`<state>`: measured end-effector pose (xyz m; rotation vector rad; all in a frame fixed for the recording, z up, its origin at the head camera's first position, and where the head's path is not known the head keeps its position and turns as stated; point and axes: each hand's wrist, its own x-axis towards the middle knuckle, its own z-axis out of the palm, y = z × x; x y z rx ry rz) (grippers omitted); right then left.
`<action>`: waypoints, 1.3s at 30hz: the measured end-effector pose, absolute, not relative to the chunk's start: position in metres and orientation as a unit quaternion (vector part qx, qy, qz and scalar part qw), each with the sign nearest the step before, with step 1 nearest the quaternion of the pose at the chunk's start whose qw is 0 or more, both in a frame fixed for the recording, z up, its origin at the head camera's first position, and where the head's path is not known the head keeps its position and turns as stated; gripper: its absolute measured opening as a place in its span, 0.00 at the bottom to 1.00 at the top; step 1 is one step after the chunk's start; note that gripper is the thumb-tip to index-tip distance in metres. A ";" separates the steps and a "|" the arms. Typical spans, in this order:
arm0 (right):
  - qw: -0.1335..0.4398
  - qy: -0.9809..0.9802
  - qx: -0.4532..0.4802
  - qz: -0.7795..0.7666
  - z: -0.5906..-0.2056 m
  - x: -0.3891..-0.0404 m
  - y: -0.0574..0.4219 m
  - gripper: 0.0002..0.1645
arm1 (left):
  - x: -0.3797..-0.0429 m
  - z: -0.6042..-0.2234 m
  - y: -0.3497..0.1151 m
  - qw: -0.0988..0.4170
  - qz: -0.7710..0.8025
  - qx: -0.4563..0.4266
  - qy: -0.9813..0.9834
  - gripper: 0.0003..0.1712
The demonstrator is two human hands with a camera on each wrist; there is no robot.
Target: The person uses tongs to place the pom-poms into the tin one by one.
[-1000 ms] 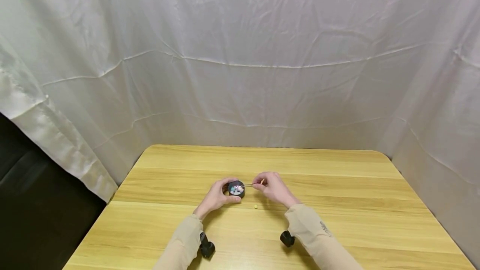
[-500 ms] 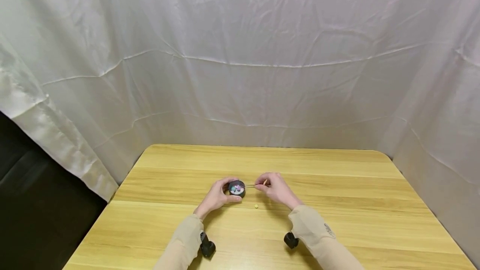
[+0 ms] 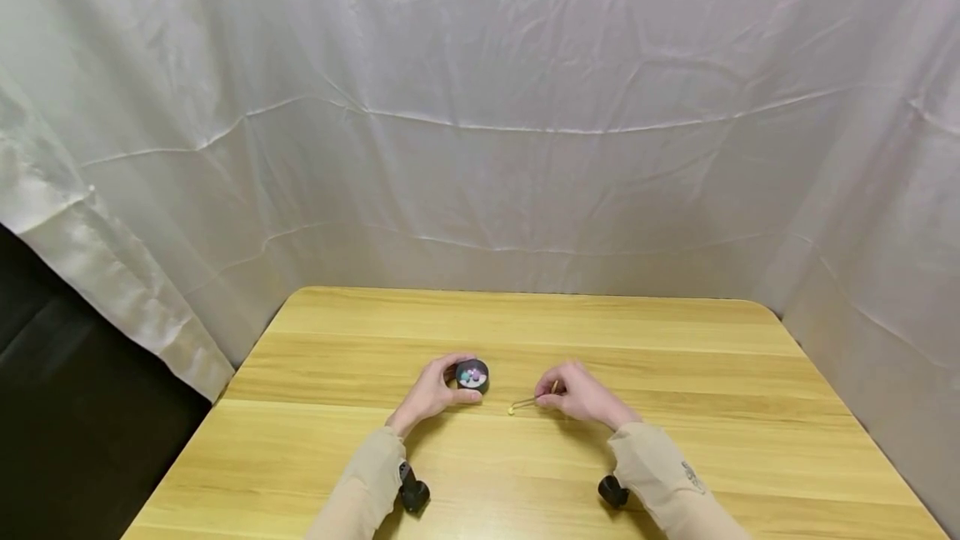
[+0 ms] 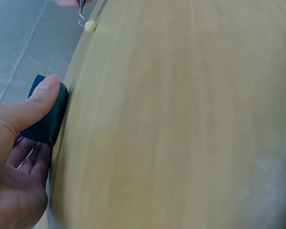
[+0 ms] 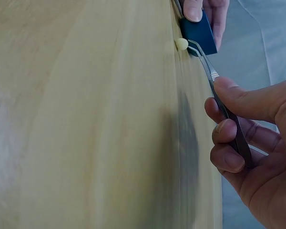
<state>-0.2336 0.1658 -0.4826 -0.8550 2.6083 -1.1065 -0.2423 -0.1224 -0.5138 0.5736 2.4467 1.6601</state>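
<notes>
My left hand point(image 3: 433, 390) holds a small dark round tub point(image 3: 472, 363) on the table, thumb on the near side and fingers round the far side. In the left wrist view the tub's wall point(image 4: 50, 119) looks dark teal. Several pink, purple, teal and white pieces point(image 3: 473, 375) lie inside it. My right hand point(image 3: 581, 394) grips a pair of tweezers point(image 5: 213, 72) between thumb and curled fingers. Their bent tips point left and sit right at a small round yellow bead point(image 5: 182, 44), which lies on the table just right of the tub and nearer me.
The wooden table point(image 3: 337, 332) has rounded far corners. Pale curtains point(image 3: 525, 190) hang behind and on both sides of it. A black surface point(image 3: 75, 407) stands at the left. Black wrist cameras point(image 3: 414, 493) hang below both sleeves.
My right hand has drawn the tweezers out of the tub and moved them right and toward me, down to the yellow bead. My left hand and the tub have stayed in place.
</notes>
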 end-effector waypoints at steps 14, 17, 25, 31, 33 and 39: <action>0.089 0.882 -0.274 -0.373 -0.490 -0.233 0.164 0.03 | -0.240 -0.513 -0.121 0.054 0.553 0.188 0.810 0.35; 0.089 0.882 -0.274 -0.374 -0.490 -0.233 0.164 0.03 | -0.240 -0.512 -0.121 0.057 0.551 0.188 0.811 0.35; 0.087 0.881 -0.273 -0.375 -0.490 -0.232 0.164 0.03 | -0.241 -0.512 -0.121 0.058 0.550 0.187 0.812 0.35; 0.084 0.881 -0.279 -0.374 -0.490 -0.231 0.164 0.03 | -0.241 -0.514 -0.121 0.052 0.552 0.187 0.811 0.35; 0.082 0.881 -0.281 -0.373 -0.491 -0.231 0.164 0.03 | -0.241 -0.514 -0.121 0.052 0.552 0.185 0.812 0.35; 0.079 0.881 -0.278 -0.375 -0.491 -0.232 0.163 0.03 | -0.241 -0.514 -0.121 0.057 0.552 0.184 0.812 0.36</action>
